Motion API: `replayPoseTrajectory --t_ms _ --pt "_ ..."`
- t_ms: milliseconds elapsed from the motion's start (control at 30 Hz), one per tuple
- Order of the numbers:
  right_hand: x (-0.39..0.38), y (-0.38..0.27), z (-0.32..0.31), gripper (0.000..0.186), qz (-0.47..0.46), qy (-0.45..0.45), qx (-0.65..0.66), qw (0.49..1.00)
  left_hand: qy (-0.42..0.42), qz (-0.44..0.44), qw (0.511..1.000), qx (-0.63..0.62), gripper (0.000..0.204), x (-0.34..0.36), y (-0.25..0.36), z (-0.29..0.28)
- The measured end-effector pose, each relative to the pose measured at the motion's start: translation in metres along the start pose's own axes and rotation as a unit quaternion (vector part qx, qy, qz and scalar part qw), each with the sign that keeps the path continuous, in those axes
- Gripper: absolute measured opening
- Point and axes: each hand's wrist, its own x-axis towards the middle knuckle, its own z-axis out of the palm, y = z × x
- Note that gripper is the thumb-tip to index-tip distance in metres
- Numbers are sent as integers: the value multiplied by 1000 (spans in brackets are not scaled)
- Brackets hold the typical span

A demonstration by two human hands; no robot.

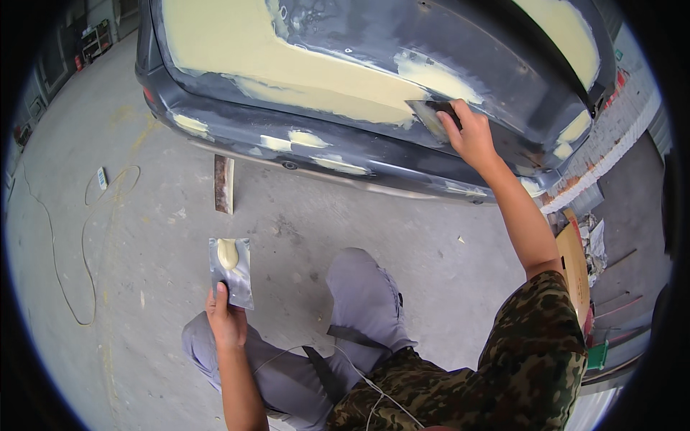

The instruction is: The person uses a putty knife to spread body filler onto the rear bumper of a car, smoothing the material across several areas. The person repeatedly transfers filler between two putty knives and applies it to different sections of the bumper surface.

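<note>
My left hand [226, 320] grips a flat metal plate [240, 284] by its near edge, thumb on top. A lump of cream-coloured filler paste [228, 253] lies on the plate's far half. Out to the right, my right hand [471, 136] is closed around a dark filler spreader [430, 118], whose wide edge rests against the car's rear panel. The spreader's tip meets the right end of a broad cream filler patch [316, 85]. The dark grey car body [345, 32] shows further patches on its panel and bumper [241, 136].
A narrow, stained board [224, 185] stands under the bumper. A thin cable [49, 237] curls over the concrete floor [165, 237] at left, by a small white object [102, 178]. At right lie a tan panel [573, 269], crumpled plastic [595, 248] and a green object [597, 355].
</note>
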Motion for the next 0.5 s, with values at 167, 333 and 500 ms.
replayPoseTrajectory --t_ms 167,333,500 --pt "11 -11 19 19 -53 -92 -12 994 44 -13 999 -7 32 1 -7 8" --pt "-8 -37 4 18 184 -76 285 938 61 28 998 -12 30 -3 -9 13" --pt "-85 -84 55 18 253 -140 548 784 89 49 994 -34 37 -21 -13 32"
